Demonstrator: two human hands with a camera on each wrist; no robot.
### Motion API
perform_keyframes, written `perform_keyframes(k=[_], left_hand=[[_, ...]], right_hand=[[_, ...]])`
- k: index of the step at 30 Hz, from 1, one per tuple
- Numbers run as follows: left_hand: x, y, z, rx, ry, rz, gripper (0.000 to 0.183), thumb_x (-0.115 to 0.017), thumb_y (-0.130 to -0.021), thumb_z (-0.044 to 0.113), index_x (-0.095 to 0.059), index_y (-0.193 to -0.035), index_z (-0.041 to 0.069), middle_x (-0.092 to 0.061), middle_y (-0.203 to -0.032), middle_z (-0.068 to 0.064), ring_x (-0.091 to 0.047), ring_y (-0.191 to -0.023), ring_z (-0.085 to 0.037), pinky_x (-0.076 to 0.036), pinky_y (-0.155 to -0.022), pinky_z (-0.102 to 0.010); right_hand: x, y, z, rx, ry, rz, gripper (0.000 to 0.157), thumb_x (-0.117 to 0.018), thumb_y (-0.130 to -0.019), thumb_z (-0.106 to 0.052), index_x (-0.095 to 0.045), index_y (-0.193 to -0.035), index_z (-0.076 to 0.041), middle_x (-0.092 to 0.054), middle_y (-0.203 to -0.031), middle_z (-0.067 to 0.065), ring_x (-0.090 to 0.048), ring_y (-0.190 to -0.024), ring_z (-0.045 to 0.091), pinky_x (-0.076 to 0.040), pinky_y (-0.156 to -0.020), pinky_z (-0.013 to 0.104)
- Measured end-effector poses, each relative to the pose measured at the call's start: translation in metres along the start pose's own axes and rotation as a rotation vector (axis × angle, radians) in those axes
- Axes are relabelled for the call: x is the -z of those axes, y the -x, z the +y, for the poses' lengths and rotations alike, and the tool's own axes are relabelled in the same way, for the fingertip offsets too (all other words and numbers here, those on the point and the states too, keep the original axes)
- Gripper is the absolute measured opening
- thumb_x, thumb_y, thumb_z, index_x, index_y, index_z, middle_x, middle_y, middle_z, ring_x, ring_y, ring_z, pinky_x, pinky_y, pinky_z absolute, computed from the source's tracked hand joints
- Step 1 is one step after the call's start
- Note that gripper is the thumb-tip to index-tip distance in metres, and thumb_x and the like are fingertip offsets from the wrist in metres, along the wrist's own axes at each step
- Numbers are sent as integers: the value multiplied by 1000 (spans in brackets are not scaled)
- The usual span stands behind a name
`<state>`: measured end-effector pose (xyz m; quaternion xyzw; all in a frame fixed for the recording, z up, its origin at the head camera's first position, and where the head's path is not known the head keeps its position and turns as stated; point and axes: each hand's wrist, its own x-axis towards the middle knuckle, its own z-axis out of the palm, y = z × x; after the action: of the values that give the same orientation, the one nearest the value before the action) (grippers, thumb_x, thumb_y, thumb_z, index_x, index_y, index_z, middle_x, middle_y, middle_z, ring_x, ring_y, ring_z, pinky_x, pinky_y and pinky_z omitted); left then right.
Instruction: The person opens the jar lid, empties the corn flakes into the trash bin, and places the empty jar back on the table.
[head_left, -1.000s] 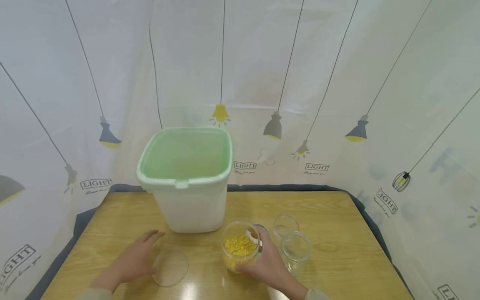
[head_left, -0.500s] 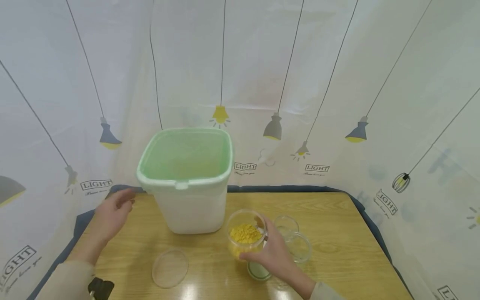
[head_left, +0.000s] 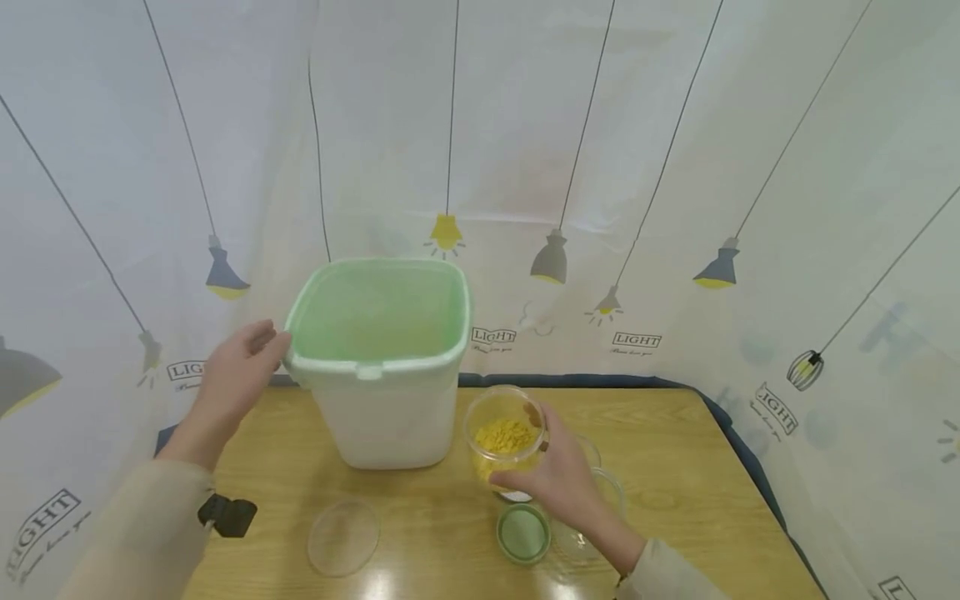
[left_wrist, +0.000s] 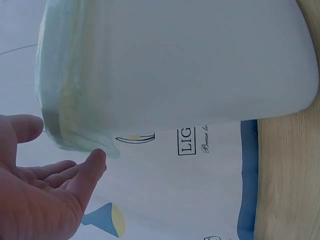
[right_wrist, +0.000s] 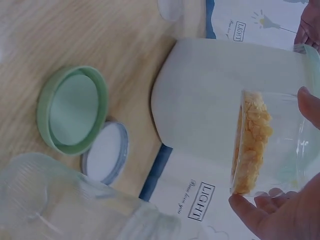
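Note:
My right hand [head_left: 558, 475] grips a clear round jar [head_left: 506, 471] by its side. Yellow flakes [right_wrist: 254, 142] fill its lower part. In the right wrist view the jar is above the table, in front of the white bin [head_left: 386, 417]. My left hand [head_left: 243, 367] is at the left edge of the bin's pale green rim [head_left: 378, 365]. In the left wrist view, the thumb and fingers are spread on either side of the rim's corner, fingertips right at its lip. The bin stands upright with its top uncovered.
A green lid [head_left: 523, 533] and a white lid with a grey rim [right_wrist: 106, 152] lie below the right hand. Near them is a clear glass jar [right_wrist: 75, 200]. A clear round lid [head_left: 343, 537] lies at front left. A printed curtain [head_left: 675, 167] surrounds the table [head_left: 442, 542].
My left hand has left the clear lid's side and moved up to the bin's rim. My right hand has raised the jar of flakes and shifted slightly right, uncovering the green lid.

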<state>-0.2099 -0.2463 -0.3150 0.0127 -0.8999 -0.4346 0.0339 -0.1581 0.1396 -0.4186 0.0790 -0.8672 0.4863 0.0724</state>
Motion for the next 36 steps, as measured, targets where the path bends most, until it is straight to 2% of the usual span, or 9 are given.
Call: perform_keyframes(k=[4,8,14,22,24,27,29,31,36], left_hand=[[-4,-6,5,9,-10,-4,74,-38,-101,48,-21,-152,-2,-33,-152,-30,-36,-137,-48,-33,-111,-62],[-7,-10,6,39,-26,7,76,-36,-101,51,-21,-153,-1,-32,-152,-29,-31,-140,-49,-29,-113,-63],[-11,-14,10,29,-48,28,68,-37,-101,47,-30,-150,0,-40,-149,-28,-37,-137,-47,-33,-111,-62],[-14,-16,8,36,-31,44,61,-38,-101,39,-33,-150,2,-44,-146,-27,-40,-136,-46,-34,-110,-62],[-14,-18,6,38,-35,58,59,-39,-100,36,-35,-149,3,-47,-144,-27,-46,-131,-44,-40,-106,-59],[-15,-20,4,43,-51,77,57,-39,-98,31,-38,-148,5,-53,-139,-24,-56,-112,-38,-52,-86,-47],[-16,-21,4,42,-73,93,56,-40,-96,28,-40,-147,5,-58,-135,-23,-57,-96,-31,-51,-70,-34],[-16,-21,5,40,-88,101,55,-40,-95,26,-41,-146,5,-60,-132,-22,-55,-85,-27,-47,-63,-27],[-16,-20,8,34,-113,112,54,-41,-94,24,-43,-145,3,-64,-122,-22,-52,-73,-23,-45,-58,-26]], right_hand=[[8,-6,-8,17,21,3,104,-94,-58,-28,-38,-144,-15,-50,-142,3,-49,-130,27,-50,-101,46],[17,-12,-17,40,36,-9,104,-93,-61,-29,-34,-146,-18,-48,-143,3,-47,-133,27,-49,-102,47],[30,-22,-29,89,45,0,103,-91,-63,-26,-33,-147,-15,-48,-141,5,-49,-131,27,-48,-103,49],[41,-34,-42,111,137,31,104,-91,-62,-31,-35,-147,-12,-51,-138,7,-53,-125,29,-48,-100,49],[43,-37,-44,106,151,36,104,-91,-62,-33,-34,-147,-13,-52,-137,6,-55,-123,29,-49,-98,48],[44,-42,-49,105,169,47,102,-90,-62,-32,-35,-146,-13,-54,-134,5,-57,-119,28,-50,-97,48],[47,-46,-53,110,187,57,101,-90,-62,-32,-36,-145,-14,-55,-132,4,-57,-118,26,-50,-97,47],[49,-51,-59,132,199,64,101,-90,-62,-31,-36,-145,-14,-56,-131,4,-57,-117,26,-49,-97,46],[55,-66,-77,184,195,69,98,-91,-62,-26,-39,-144,-17,-56,-129,2,-55,-118,25,-49,-98,46]])
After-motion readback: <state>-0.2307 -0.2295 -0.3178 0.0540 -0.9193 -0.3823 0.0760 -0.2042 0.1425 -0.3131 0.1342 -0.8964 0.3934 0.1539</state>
